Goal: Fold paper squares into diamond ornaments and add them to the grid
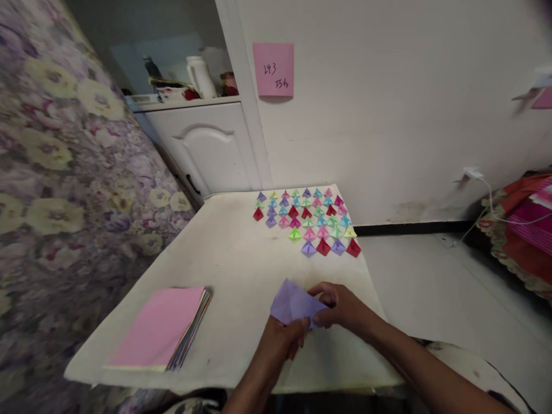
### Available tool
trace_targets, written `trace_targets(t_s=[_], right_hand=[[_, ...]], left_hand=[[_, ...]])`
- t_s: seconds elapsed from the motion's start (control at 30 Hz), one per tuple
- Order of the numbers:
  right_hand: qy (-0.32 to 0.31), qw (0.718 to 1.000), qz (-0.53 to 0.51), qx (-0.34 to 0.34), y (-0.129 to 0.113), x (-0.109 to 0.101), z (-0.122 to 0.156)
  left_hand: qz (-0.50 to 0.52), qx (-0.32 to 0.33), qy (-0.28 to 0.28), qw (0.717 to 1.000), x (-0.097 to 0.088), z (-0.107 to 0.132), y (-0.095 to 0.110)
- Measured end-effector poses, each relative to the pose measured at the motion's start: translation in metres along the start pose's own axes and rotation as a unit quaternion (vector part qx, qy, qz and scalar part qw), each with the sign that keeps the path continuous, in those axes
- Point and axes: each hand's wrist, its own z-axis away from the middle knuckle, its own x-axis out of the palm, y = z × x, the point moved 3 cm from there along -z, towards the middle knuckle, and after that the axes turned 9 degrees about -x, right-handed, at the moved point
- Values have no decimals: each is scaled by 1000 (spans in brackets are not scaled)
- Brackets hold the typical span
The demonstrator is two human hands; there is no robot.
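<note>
A lilac sheet of paper (292, 302), partly folded, is held over the near part of the white table (233, 259). My left hand (284, 339) pinches its lower edge from below. My right hand (340, 305) grips its right side with curled fingers. Both hands are closed on the paper. Beyond them, at the table's far right, lie several small folded paper pieces (306, 221) in red, pink, green, blue and purple, set out in rows.
A stack of coloured paper (161, 328) with a pink top sheet lies at the table's near left. A flowered cloth (64, 190) hangs on the left. A pink note (273, 69) is stuck on the wall, with a white cabinet (207, 146) beside it. Bare floor lies to the right.
</note>
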Motion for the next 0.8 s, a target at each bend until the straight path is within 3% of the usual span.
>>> trace_targets(t_s=[0.2,0.37,0.47,0.5,0.53,0.63,0.7,0.8], right_hand=[[39,991,122,-36,26,20,33],[75,968,238,-36,37,23,46],[89,958,271,-36,38,22,45],[89,954,282,-36,37,21,45],[89,951,294,-36,37,21,44],[88,939,331,-35,34,23,44],[89,931,353,-32,31,25,45],[88,920,380,-29,29,26,47]], left_hand=[[-58,-12,64,996,-5,31,-45],[-140,-18,131,981,-24,51,-56],[-172,17,198,965,-32,64,-55],[-228,80,244,939,-31,69,-52],[-281,146,256,913,-25,74,-51],[-424,324,158,831,7,79,-61],[-499,342,166,779,21,75,-75],[-574,327,175,730,31,66,-93]])
